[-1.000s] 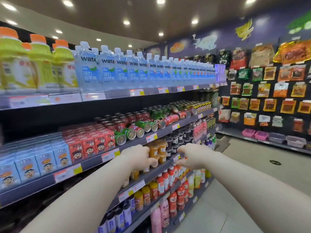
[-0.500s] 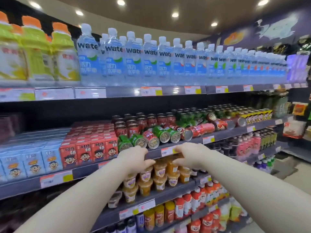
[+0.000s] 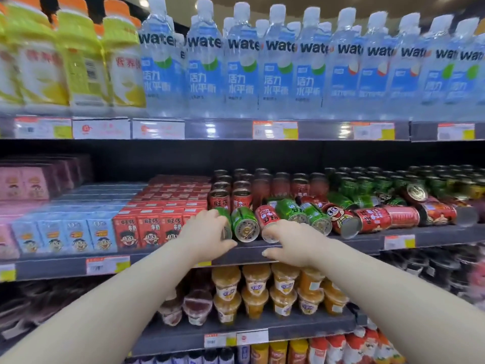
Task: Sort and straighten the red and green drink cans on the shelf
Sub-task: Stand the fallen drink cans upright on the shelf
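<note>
On the middle shelf point(image 3: 349, 241), a row of red and green cans lies toppled along the front edge. Behind it, red cans point(image 3: 299, 186) stand upright on the left and green cans point(image 3: 364, 183) on the right. My left hand point(image 3: 207, 235) wraps the leftmost lying green can point(image 3: 226, 219), thumb beneath it. Beside it lies another green can point(image 3: 245, 223). My right hand point(image 3: 291, 243) is spread, its fingertips touching the front end of a lying red can point(image 3: 266, 212). More lying cans, green point(image 3: 315, 216) and red point(image 3: 372, 219), stretch off to the right.
Red drink cartons point(image 3: 152, 229) and blue cartons point(image 3: 65, 235) stand left of the cans. Water bottles point(image 3: 278, 64) and yellow bottles point(image 3: 78, 61) fill the shelf above. Jelly cups point(image 3: 256, 290) sit on the shelf below my hands.
I have come closer and turned to face the shelf. Both hands have risen from the shelf below to the lying cans at the front edge, the left one closing on a green can.
</note>
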Demonstrator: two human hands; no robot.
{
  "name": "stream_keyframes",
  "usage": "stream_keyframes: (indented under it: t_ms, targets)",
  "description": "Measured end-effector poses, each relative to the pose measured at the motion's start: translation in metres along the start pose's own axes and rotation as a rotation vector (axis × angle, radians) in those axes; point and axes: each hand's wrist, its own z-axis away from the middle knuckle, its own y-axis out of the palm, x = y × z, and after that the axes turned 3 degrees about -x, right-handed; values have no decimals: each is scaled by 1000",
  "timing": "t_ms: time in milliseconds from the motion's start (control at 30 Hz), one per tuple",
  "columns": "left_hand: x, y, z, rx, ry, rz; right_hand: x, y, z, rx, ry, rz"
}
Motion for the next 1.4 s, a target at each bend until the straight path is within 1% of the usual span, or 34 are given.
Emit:
stream_keyframes:
  t_ms: [233, 333, 433, 667, 767, 833, 900, 967, 1100, 1167, 1233, 1267, 1300, 1400]
  targets:
    - [25, 18, -47, 31, 54, -119, -7, 5, -70, -95, -131, -31]
    - [34, 23, -60, 74, 110, -170, -9, 14, -97, -82, -191, -45]
    - [39, 31, -68, 57, 165, -211, -12, 24, -116, -54, -239, -72]
    - [46, 39, -74, 16, 188, -175, -32, 36, -131, -95, -388, -111]
    - [45, 36, -75, 30, 178, -154, -38, 35, -135, -107, -393, -154]
    - [44, 30, -77, 63, 179, -133, -42, 29, -141, -74, -375, -226]
    - [44, 21, -81, 111, 146, -65, -46, 24, -150, -32, -352, -328]
    - [51, 14, -87, 125, 95, 39, -50, 19, -161, -28, -324, -410]
    - [59, 10, -99, 208, -70, 234, -55, 21, -174, -40, -259, -474]
    - [54, 10, -105, 151, -132, 305, -53, 22, -174, -79, -268, -483]
    - [45, 13, -105, 9, -156, 336, -52, 23, -168, -76, -297, -503]
    - [42, 14, -102, -37, -135, 315, -53, 23, -164, -45, -318, -506]
    - [38, 16, -99, -39, -95, 273, -55, 24, -161, -9, -340, -495]
    - [31, 21, -89, 80, -16, 71, -55, 27, -155, 45, -372, -407]
